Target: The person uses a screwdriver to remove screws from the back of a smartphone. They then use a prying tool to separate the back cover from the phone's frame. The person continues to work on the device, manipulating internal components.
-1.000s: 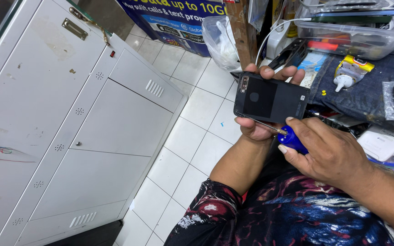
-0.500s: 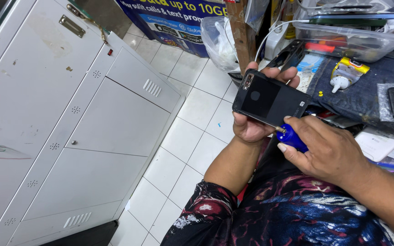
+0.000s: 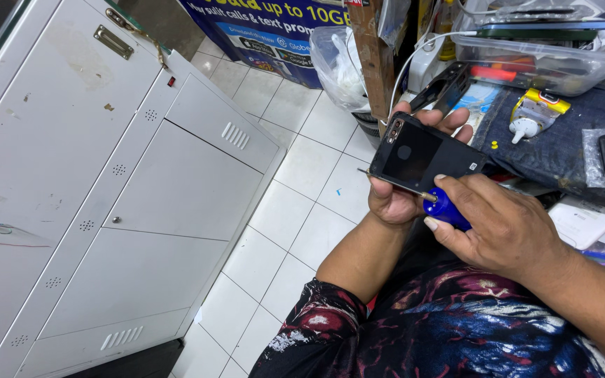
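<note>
The flat black glossy phone (image 3: 421, 157) sits clasped in our left hand (image 3: 393, 199) while our right hand (image 3: 502, 224) grips the blue-handled metal screwdriver (image 3: 437, 204), its tip probing the edge beneath our left fingertips, calling for steady leverage.

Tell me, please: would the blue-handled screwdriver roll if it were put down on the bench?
Probably yes: the screwdriver has a rounded blue handle and a thin straight shaft. On the dark cloth mat it would likely stay. It looks light, pinched in the right hand.
</note>
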A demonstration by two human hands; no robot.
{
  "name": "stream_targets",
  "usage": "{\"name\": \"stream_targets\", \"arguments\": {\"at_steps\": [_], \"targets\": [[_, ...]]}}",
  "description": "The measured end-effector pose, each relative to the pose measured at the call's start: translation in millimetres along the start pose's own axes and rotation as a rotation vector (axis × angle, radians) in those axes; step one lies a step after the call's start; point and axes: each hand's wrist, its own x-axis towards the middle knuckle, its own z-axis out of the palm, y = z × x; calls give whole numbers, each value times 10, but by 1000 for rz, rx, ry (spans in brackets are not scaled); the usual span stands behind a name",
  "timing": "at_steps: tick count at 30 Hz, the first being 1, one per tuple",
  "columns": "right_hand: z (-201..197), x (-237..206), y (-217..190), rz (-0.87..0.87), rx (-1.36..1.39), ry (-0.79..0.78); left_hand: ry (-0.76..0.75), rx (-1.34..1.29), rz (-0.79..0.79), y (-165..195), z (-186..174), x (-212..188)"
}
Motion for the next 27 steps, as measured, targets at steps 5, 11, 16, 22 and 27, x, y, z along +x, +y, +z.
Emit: {"name": "stream_targets", "arguments": {"at_steps": [5,11,16,22,27], "targets": [[18,-29,26,1,15,26,4,-38,38,13,-6,17],[49,-73,45,13,-27,-15,14,-67,46,20,-10,5],[75,-75,58,-8,-1,-4,18,-50,56,0,1,1],[63,-94,62,4,-21,2,17,-62,62,9,14,7],[70,-112,68,20,-11,-14,18,-54,65,1,10,-8]]}}
